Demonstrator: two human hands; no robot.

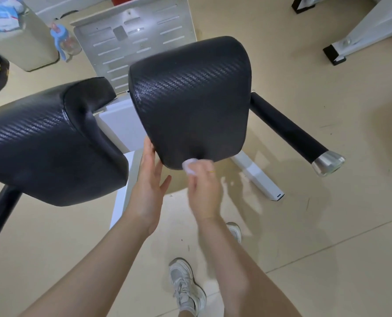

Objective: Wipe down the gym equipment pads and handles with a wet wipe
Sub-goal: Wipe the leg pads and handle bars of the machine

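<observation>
Two black textured pads sit on a white machine frame: the right pad (190,99) in the middle of the view and the left pad (48,143) at the left. My right hand (203,191), blurred, pinches a bunched white wet wipe (190,165) against the near lower edge of the right pad. With its fingers straight, my left hand (150,184) touches that pad's lower left edge. A black foam handle (286,129) with a silver end cap juts out to the right of the pad.
The white footplate (133,42) with slots stands behind the pads. A blue-lidded bottle (63,41) and a beige bin (19,42) are at the back left. More white frame legs (355,40) stand at the back right. My shoes (186,287) are on the beige tiled floor.
</observation>
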